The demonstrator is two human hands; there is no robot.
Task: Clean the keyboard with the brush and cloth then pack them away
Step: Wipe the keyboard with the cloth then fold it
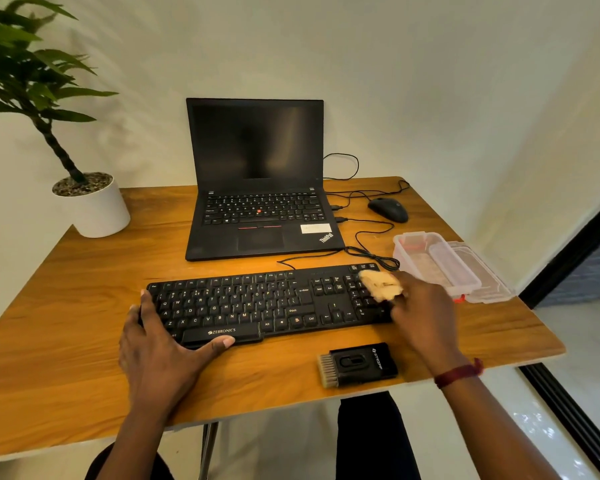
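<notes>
A black keyboard [257,303] lies across the wooden table [66,289] in front of me. My left hand [160,355] grips its left end, fingers over the edge and thumb along the front by the space bar. My right hand [423,313] holds a bunched beige cloth [380,285] against the number pad at the keyboard's right end. The black brush [359,364], with pale bristles pointing left, lies on the table just in front of the keyboard, between my arms and untouched.
An open clear plastic box [433,261] with its lid [489,278] beside it sits right of the keyboard. Behind stand an open laptop [257,188], a black mouse [388,209] with loose cables, and a potted plant [94,206] at the back left. The table edge is close on the right.
</notes>
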